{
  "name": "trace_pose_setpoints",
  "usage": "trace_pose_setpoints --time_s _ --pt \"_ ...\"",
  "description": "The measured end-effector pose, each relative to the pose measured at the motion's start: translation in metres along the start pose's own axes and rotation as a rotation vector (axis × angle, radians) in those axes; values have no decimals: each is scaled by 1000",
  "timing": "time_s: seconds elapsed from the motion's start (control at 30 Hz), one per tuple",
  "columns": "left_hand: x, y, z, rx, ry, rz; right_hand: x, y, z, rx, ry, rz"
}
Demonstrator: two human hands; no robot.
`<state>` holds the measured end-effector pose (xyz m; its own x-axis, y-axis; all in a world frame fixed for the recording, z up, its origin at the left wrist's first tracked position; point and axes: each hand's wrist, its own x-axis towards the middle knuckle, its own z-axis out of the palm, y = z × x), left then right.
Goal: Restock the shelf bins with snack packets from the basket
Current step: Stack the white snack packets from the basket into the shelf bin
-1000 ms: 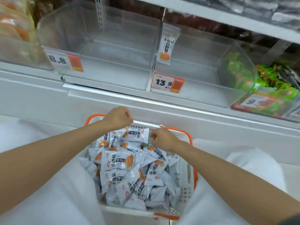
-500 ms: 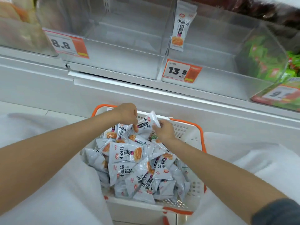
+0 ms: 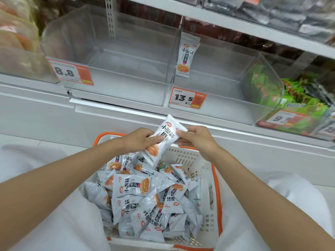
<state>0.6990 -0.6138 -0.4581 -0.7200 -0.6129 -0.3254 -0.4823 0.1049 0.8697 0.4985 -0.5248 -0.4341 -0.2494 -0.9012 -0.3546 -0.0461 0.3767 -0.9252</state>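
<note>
A pale grey snack packet [image 3: 164,140] with an orange food picture is held tilted over the far rim of the basket [image 3: 216,196]. It is gripped at its lower left by the left hand [image 3: 139,140] and pinched at its right edge by the right hand [image 3: 195,138]. A loose heap of like packets [image 3: 145,196] is piled in the white, orange-rimmed basket. Above, the left shelf bin [image 3: 126,84] and right shelf bin [image 3: 217,98] are clear-walled, their floors showing. A sample packet [image 3: 186,57] is fixed upright at the divider between them.
</note>
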Motion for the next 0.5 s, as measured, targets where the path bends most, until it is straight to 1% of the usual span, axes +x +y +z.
trace_pose_setpoints --time_s 0.07,0.17,0.27,0.3,0.4,0.43,0.5 --pt "-2 3 -1 -50 80 30 -1 -5 -6 56 -24 1" --pt "-1 5 1 -156 128 44 0 -10 -10 73 -45 -22" --pt "-1 9 5 -144 220 102 -2 -12 -9 151 -29 -10" --pt "-2 12 6 -137 251 133 -3 -12 -6 188 -48 -1" --pt "1 15 7 -174 302 220 -8 -10 6 191 -179 45" --pt "2 16 8 -178 318 239 -9 -9 11 180 -187 44" --pt "4 20 8 -148 353 252 -9 -9 20 192 -141 17"
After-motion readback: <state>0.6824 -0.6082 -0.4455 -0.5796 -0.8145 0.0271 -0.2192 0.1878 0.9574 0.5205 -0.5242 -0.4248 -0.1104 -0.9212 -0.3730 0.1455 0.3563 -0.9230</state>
